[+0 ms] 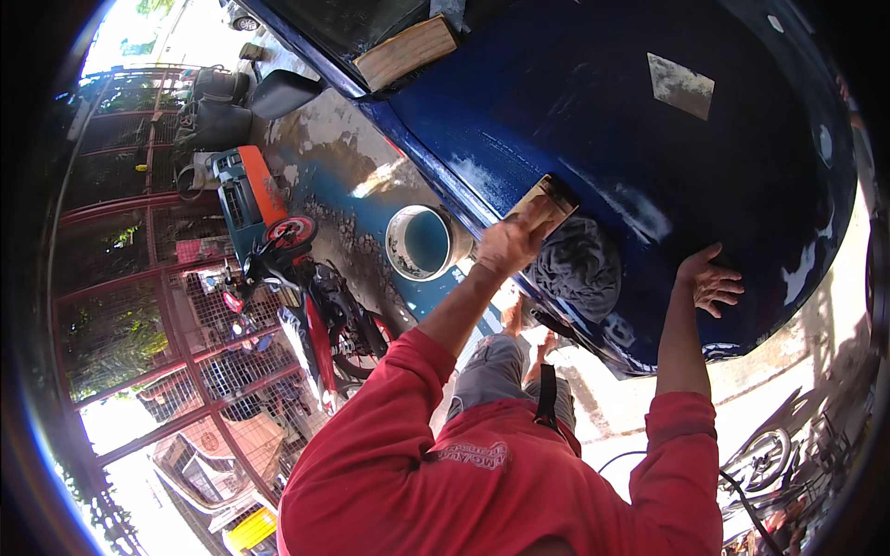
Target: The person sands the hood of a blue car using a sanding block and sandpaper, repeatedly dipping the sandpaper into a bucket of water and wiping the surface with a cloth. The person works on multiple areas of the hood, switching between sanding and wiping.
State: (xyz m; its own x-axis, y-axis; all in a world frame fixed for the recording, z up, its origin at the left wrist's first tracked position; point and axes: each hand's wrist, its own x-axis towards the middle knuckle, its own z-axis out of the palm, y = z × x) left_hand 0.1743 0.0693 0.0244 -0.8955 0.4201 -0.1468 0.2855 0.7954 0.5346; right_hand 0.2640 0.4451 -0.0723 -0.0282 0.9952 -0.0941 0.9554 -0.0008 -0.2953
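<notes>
A dark blue car hood (612,139) with whitish scuffed patches spreads before me. My left hand (515,243) grips a tan sanding block (559,196) with a dark edge, pressed to the hood near its left side. Right beside the block lies a crumpled dark grey cloth (579,269). Farther right, my right hand (712,280) rests flat on the hood, fingers spread and holding nothing. A squarish sheet of sandpaper (681,85) lies on the far part of the hood.
A white bucket of water (419,243) stands on the floor left of the car. A wooden board (406,54) lies by the windshield. A motorcycle (324,315) and an orange panel (260,183) are at the left by a red-framed mesh fence (176,306). Bicycle parts (769,454) sit lower right.
</notes>
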